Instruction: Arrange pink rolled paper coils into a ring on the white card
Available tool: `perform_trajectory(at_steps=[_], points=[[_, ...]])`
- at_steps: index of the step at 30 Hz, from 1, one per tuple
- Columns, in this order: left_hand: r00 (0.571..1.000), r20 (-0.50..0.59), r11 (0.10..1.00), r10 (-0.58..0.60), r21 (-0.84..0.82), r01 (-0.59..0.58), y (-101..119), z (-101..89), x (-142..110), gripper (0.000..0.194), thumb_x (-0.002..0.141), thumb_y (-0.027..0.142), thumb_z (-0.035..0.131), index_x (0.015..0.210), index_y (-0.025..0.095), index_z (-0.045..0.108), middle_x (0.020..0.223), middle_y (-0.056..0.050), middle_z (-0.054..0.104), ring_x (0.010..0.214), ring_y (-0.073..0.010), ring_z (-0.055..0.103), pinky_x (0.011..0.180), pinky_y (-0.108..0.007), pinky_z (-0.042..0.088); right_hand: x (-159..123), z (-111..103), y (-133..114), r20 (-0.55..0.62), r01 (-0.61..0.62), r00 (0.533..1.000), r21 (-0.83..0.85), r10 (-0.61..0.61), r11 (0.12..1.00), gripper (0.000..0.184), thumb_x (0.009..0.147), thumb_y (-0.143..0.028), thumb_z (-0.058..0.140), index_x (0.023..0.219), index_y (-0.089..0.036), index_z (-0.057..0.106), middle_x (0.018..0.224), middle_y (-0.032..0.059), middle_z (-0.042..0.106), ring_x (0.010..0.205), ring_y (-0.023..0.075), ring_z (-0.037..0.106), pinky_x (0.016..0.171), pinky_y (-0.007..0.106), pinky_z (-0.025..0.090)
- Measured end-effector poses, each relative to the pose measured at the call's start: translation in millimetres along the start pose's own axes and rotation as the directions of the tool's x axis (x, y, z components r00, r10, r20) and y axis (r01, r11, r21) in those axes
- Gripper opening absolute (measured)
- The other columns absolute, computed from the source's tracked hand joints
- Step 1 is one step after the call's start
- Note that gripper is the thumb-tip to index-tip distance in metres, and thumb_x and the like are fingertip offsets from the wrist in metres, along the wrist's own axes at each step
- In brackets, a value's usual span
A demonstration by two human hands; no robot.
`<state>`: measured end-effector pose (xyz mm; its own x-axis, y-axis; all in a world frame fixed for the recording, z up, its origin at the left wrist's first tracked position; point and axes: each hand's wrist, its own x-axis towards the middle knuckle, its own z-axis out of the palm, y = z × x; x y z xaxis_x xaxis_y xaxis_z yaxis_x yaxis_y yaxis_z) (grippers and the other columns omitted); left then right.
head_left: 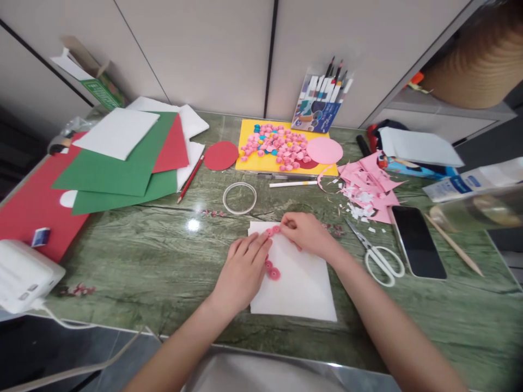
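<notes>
A white paper sheet (300,291) lies in front of me, with a curved row of small pink rolled-paper coils (274,273) along its left side. My left hand (245,267) rests flat over the sheet's left edge, fingers stretched out and hiding part of the row. At the top of the sheet, the pinched fingertips of my right hand (304,231) are on a pink paper coil (277,230) at the row's upper end. Part of that coil is covered by the fingers.
Behind the sheet are a tape roll (224,204), a white stick (292,184) and a yellow board (247,130) heaped with coils. Scissors (378,261), a phone (420,242) and pink scraps (373,177) lie right. Green sheets (110,169) and a white charger (26,275) are left.
</notes>
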<state>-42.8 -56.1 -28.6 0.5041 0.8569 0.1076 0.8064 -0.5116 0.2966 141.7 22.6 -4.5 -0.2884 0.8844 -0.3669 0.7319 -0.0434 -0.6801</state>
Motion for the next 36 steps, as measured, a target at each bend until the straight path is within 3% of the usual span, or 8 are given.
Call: perform_trajectory(at_steps=[18, 36], points=[[0.999, -0.038, 0.992, -0.029, -0.123, 0.024, -3.7, -0.5, 5.2, 0.031, 0.088, 0.012, 0.043, 0.116, 0.014, 0.054, 0.129, -0.007, 0.056, 0.114, -0.0234, 0.047, 0.096, -0.041, 0.034, 4.5, -0.9, 8.2, 0.081, 0.009, 0.997, 0.057, -0.014, 0.998, 0.019, 0.083, -0.034, 0.045, 0.071, -0.02, 0.051, 0.052, -0.007, 0.051, 0.035, 0.0065, 0.046, 0.039, 0.018, 0.03], [0.998, -0.052, 0.996, -0.032, -0.082, 0.028, -0.2, 0.6, 6.2, 0.032, 0.086, 0.01, 0.04, 0.115, 0.016, 0.053, 0.128, -0.01, 0.055, 0.115, -0.0245, 0.048, 0.095, -0.042, 0.035, 5.0, -1.2, 3.5, 0.018, 0.075, 0.997, -0.112, -0.074, 0.991, 0.016, 0.082, -0.026, 0.045, 0.071, -0.02, 0.053, 0.061, -0.0012, 0.057, 0.052, 0.01, 0.044, 0.054, 0.022, 0.027]])
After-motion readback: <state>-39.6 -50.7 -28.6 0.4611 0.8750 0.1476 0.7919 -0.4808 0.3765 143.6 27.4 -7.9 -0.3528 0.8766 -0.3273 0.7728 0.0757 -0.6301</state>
